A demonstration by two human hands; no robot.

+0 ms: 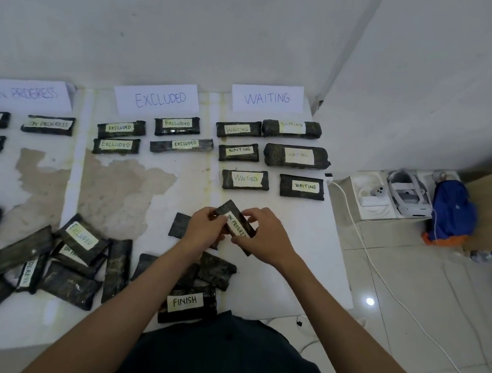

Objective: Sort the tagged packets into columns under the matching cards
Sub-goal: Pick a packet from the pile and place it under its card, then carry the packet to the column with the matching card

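Both hands, left (203, 227) & right (263, 235), grasping ON PROGRESS packet (235, 221), frame centre: looks light, soft-wrapped; hold by edges, tag visible.

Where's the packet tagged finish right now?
In the head view, the FINISH packet lies at the table's near edge, centre, just in front of the person's dark shirt, beneath the left forearm among unsorted packets.

Both hands hold one dark packet (235, 221) tagged ON PROGRESS above the tabletop (294, 239): left hand (203, 230) and right hand (263, 235) each in a pinching grip. Far: cards ON PROGRESS (24, 93), EXCLUDED (157, 98), WAITING (267, 97), sorted packets beneath. Unsorted pile (72, 260) near left.
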